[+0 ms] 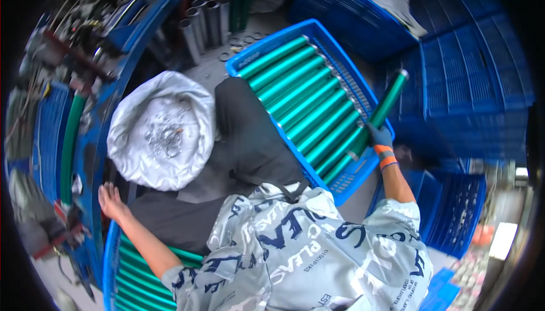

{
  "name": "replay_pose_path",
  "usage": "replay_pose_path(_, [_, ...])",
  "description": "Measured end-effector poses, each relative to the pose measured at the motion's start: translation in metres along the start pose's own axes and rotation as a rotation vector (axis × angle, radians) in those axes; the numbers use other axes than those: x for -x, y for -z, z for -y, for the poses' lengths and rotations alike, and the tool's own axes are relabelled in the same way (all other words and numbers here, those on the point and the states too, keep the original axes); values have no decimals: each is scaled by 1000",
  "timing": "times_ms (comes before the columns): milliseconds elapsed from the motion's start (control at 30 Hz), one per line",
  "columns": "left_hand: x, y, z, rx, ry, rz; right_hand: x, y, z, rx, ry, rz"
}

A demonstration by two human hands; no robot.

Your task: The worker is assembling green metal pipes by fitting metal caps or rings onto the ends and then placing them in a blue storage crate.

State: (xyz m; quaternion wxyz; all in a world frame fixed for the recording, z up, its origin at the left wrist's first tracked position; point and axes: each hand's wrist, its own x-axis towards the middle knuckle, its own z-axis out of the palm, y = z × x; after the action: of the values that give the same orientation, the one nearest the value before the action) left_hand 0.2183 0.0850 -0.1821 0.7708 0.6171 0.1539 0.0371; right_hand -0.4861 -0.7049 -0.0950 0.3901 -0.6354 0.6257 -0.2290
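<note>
My right hand (381,137), in a dark glove with an orange cuff, is wrapped round a green tube (390,99) with silvery ends. The tube slants over the right rim of a blue plastic crate (315,173). Inside that crate lies a row of similar green tubes (309,106), side by side. My left hand (113,202) is bare, with its fingers stretched out and nothing in it. It is beside the blue workbench edge (97,183), just below a silvery sack (122,140) with its rim rolled down and small shiny metal pieces inside.
Another blue crate (109,265) of green tubes stands at lower left. On the bench, a green tube (74,140) is held between red fittings. Bare metal tubes (196,27) stand on the floor ahead, near loose rings (237,48). Stacked blue crates (471,78) line the right.
</note>
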Motion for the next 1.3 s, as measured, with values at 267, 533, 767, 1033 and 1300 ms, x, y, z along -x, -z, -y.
replay_pose_path(267, [9, -41, 14, -159, 1, 88, 112, -13, -160, 118, -581, 27])
replay_pose_path(533, [25, -52, 24, -220, -33, 44, 143, -87, -225, 263, -512, 448])
replay_pose_path(767, [34, -53, 21, -215, -227, -50, 70, -93, -102, 972, 126, 552])
replay_pose_path(1033, [86, -36, -9, -269, -401, -188, 157, -356, 272, -211, 898, 733])
replay_pose_path(1300, [195, 202, 9, -736, -404, -602, 284, -604, 255, 519, 1330, 853])
